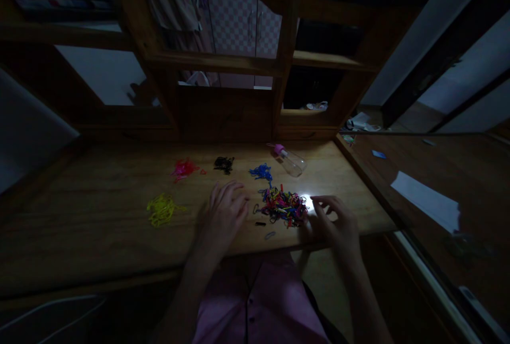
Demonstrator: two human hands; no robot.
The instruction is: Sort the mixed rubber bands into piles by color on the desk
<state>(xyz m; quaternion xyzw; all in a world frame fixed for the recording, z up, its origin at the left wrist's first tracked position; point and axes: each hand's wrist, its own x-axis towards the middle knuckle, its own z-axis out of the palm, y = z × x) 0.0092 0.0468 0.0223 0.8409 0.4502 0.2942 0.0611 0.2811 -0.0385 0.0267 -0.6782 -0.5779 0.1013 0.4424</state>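
Observation:
A mixed pile of small coloured elastic bands (283, 207) lies on the wooden desk (99, 237) under a spot of light. My left hand (223, 215) rests flat on the desk just left of the pile, fingers stretched out. My right hand (333, 223) sits at the pile's right edge with fingers curled and apart; nothing shows in it. Sorted heaps lie further out: yellow bands (162, 209), pink bands (183, 168), black bands (223, 163) and blue bands (262, 172).
A small clear bottle with a pink cap (290, 160) lies on its side behind the pile. Wooden shelves and a mirror (223, 30) rise at the desk's back. A side surface with white paper (426, 200) stands to the right. The room is dim.

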